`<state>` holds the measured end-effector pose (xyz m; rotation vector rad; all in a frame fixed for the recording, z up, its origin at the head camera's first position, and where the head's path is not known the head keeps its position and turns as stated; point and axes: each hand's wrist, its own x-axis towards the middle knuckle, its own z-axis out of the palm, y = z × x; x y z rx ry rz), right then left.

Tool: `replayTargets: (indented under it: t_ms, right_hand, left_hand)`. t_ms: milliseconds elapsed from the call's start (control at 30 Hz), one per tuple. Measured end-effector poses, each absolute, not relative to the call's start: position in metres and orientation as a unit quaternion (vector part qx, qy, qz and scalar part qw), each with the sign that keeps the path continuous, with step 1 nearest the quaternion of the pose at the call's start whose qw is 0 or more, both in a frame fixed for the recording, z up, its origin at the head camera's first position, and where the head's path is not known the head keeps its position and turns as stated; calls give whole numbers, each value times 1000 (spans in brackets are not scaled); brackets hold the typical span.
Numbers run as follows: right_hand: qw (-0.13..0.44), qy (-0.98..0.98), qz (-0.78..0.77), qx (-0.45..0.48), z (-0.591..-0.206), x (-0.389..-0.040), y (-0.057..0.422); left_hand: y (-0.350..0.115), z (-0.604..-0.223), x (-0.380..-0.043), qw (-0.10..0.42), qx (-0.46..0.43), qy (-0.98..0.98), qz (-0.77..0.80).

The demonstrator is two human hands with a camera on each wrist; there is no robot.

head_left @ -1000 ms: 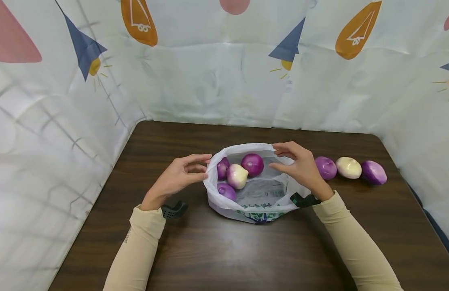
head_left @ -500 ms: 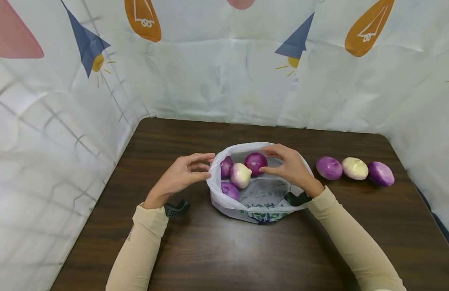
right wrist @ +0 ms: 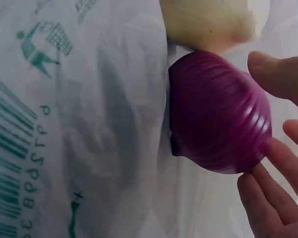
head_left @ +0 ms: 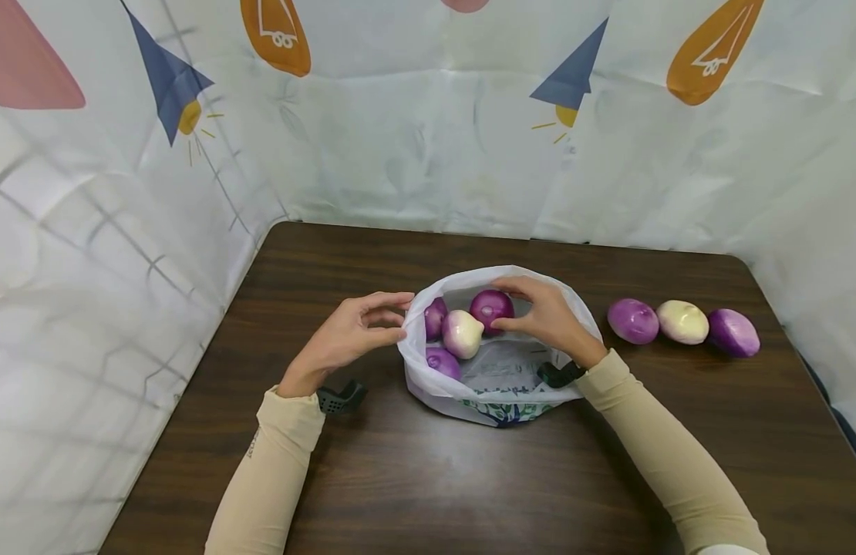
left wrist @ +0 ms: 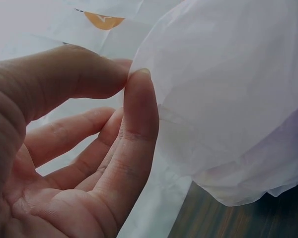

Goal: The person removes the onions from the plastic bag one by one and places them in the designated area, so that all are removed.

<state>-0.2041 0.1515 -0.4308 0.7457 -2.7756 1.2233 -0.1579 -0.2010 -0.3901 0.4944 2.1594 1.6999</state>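
Observation:
A white plastic bag (head_left: 428,389) with green print stands open-mouthed on the table. Inside it lie a dark red onion (head_left: 492,311), a pale yellow onion (head_left: 463,334), and two purple onions, one at the bag's left wall (head_left: 435,317) and one nearer the front (head_left: 443,362). My left hand (head_left: 352,331) pinches the bag's left rim between thumb and index finger. Reaching into the bag, my right hand (head_left: 542,312) spreads its thumb and fingers around the dark red onion. In the right wrist view the fingers touch or nearly touch that onion (right wrist: 218,114), while the thumb stands slightly apart.
To the right of the bag, a purple onion (head_left: 633,321), a pale yellow onion (head_left: 682,322) and another purple onion (head_left: 734,333) sit in a row on the brown table (head_left: 372,478). A patterned white sheet (head_left: 400,154) hangs behind the table.
My right hand has moved left from the bag's far rim to the dark red onion inside. The left hand has stayed at the left rim. The head view has shifted slightly.

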Motion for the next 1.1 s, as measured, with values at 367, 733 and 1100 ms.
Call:
replayTargets:
  t_ms: [367, 733, 1100]
  right_hand:
    - [-7, -895, 383, 229, -433, -200, 160]
    - [0, -903, 364, 229, -431, -194, 169]
    - [7, -903, 359, 236, -420, -184, 178]
  left_hand:
    - [-194, -388, -157, 176, 181, 759, 600]
    - [-190, -388, -157, 178, 179, 765, 593]
    - [-199, -391, -157, 177, 162, 771, 589]
